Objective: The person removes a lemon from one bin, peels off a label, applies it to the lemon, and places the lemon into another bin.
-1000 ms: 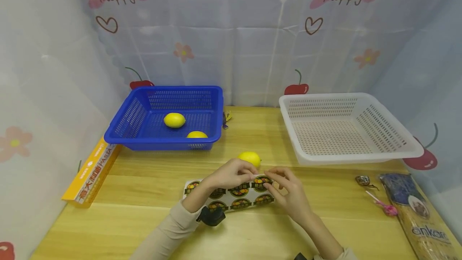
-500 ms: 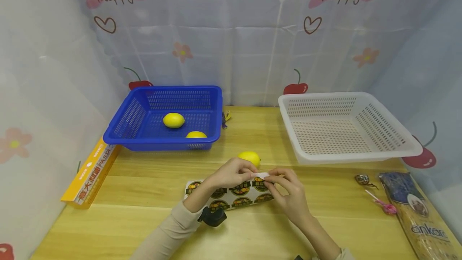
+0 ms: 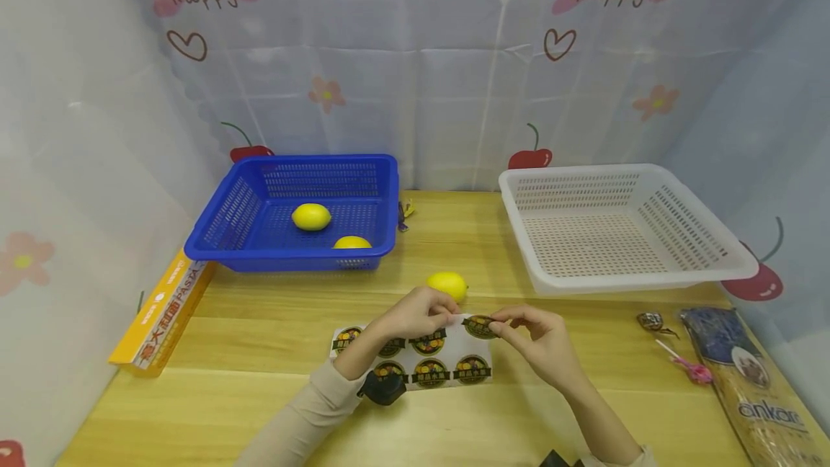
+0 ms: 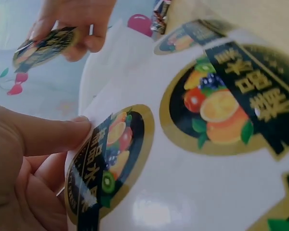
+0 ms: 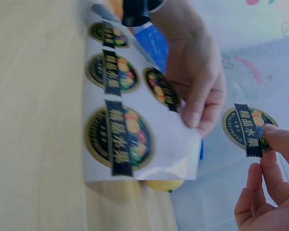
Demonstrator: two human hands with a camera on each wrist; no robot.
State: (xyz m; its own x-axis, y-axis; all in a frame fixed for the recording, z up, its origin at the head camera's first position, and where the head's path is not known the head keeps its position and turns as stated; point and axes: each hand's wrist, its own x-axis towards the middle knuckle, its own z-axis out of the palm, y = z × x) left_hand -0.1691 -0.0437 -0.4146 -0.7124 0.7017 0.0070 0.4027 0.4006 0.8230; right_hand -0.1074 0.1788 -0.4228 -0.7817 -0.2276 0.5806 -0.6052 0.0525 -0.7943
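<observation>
My left hand (image 3: 418, 314) pinches the upper edge of a white sticker sheet (image 5: 168, 149) between thumb and fingers. Several round black-and-gold fruit stickers sit on the sheet, and its upper right corner is bare backing. Between thumb and fingertips of my right hand (image 3: 541, 341) is a single sticker (image 5: 249, 129), apart from the sheet in the right wrist view. A lemon (image 3: 447, 285) lies on the table just beyond the left hand, partly covered by its fingers in the head view.
At the back left, a blue basket (image 3: 292, 258) holds two lemons (image 3: 311, 217). A white basket (image 3: 638, 284) stands back right. An orange pasta box (image 3: 162, 312) lies far left. Wrapped candy (image 3: 653, 321), a pink lollipop (image 3: 697, 372) and an ankara bag (image 3: 759, 388) are at the right.
The right hand has peeled the upper right sticker off the sheet and moved slightly right with it. The sheet lies flatter to view, its corner bare. The left hand keeps its grip.
</observation>
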